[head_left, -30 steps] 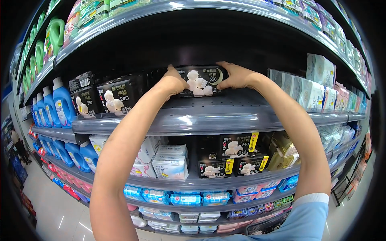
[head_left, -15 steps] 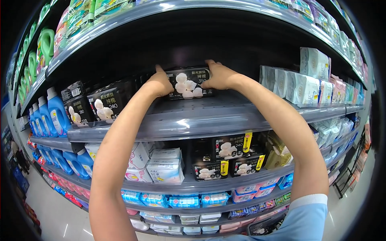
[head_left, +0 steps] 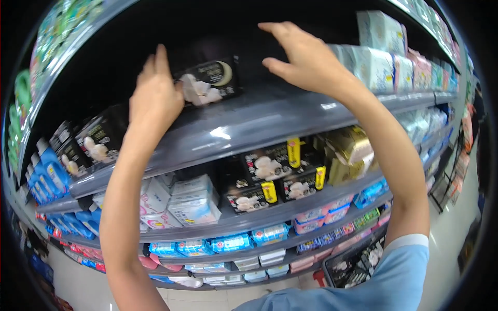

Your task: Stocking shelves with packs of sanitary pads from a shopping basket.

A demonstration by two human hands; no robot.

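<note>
Crescent pkg ×1, L hand nr.

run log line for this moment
left hand: beside black pack, contact unclear | right hand: open, off pack | black pack: on grey shelf

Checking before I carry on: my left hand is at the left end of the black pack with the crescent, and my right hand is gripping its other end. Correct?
Not quite: your right hand isn't gripping the black pack; the head view shows it open in the air, apart from the pack.
</note>
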